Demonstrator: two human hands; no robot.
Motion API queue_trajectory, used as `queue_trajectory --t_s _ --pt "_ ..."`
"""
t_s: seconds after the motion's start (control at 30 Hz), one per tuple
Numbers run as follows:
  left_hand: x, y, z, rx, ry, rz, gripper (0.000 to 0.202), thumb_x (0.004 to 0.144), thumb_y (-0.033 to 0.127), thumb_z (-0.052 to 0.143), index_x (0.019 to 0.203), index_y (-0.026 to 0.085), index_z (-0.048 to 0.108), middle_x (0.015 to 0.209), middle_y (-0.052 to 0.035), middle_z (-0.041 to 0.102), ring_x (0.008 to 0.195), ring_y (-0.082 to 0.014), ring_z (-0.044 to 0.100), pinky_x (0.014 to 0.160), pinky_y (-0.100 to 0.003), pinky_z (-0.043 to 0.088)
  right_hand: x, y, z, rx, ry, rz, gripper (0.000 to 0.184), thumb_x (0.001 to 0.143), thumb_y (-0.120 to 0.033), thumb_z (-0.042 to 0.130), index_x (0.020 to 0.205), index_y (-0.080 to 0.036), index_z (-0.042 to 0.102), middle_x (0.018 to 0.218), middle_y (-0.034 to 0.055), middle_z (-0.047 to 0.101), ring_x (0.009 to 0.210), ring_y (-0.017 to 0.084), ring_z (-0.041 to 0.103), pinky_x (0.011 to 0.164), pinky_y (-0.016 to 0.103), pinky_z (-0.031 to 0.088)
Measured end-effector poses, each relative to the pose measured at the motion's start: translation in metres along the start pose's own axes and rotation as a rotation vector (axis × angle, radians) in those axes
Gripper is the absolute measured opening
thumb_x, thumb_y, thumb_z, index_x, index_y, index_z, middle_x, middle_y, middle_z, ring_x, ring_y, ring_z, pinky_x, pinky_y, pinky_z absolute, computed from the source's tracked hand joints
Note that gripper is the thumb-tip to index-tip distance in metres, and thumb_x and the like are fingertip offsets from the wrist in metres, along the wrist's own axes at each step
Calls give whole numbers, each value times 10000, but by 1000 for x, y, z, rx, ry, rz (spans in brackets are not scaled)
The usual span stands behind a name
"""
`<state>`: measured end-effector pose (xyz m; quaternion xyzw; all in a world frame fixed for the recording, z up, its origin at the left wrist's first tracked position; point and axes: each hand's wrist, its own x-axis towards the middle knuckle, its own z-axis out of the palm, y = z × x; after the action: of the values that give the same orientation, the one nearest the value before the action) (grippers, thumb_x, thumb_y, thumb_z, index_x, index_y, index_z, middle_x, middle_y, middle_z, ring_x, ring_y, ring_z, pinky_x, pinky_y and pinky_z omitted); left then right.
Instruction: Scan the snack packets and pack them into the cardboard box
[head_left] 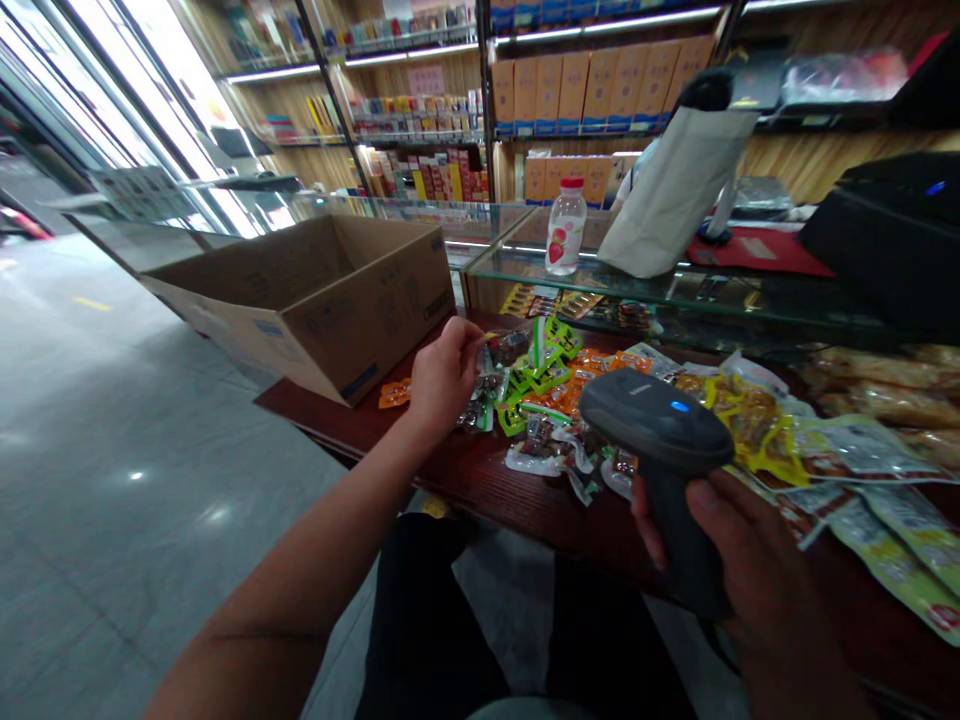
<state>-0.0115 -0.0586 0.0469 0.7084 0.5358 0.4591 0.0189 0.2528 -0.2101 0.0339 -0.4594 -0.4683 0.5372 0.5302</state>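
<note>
My right hand (739, 560) is wrapped round the handle of a dark grey barcode scanner (652, 420), which has a blue light on top. My left hand (446, 375) is closed in a pinch at the edge of a clear snack packet (510, 345) with dark contents; its fingertips are partly hidden. Beside it lie green snack packets (540, 375) and orange snack packets (589, 375). Nearer me are clear packets with brown pieces (544, 445). An orange packet (394, 393) lies left of my left hand.
An open cardboard box (375, 310) stands at the left of the dark red wooden table (472, 490). Larger snack bags (757, 415) lie on the right. Behind is a glass counter (510, 260) with a red-capped bottle (566, 228) and a pale bag (675, 190).
</note>
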Motion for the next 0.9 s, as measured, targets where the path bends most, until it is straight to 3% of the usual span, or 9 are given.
queue_trajectory --t_s 0.37,0.53,0.7,0.8,0.9 --pt "-15 0 -2 90 5 -18 73 928 210 535 911 207 605 806 -29 704 681 -156 617 644 -246 398 -13 -7 4 43 45 33 280 902 -531 657 748 -310 735 586 17 648 512 217 549 515 364 411" --pt "-20 -2 -2 43 -28 -39 75 940 240 537 921 212 604 801 -23 700 714 -163 642 652 -238 415 -12 -4 4 1 22 -36 354 908 -557 628 762 -248 721 588 23 637 581 213 593 514 326 429" --pt "-21 -5 -5 22 -17 -71 94 948 285 559 923 205 602 813 -25 699 720 -166 644 679 -247 430 -10 3 0 25 33 -24 386 897 -570 648 795 -208 735 632 30 665 517 160 555 473 274 438" --pt "-15 -16 -1 5 13 -165 95 921 281 591 883 193 590 803 -26 697 728 -175 649 690 -260 439 -8 4 2 51 40 45 387 867 -587 681 817 -210 756 629 31 679 475 146 535 445 262 420" --pt "-7 -35 10 -86 -20 -380 112 894 287 614 859 187 576 732 -7 678 657 -170 638 645 -257 449 -4 5 7 80 54 106 373 836 -595 712 799 -228 764 663 41 705 455 151 538 427 276 418"
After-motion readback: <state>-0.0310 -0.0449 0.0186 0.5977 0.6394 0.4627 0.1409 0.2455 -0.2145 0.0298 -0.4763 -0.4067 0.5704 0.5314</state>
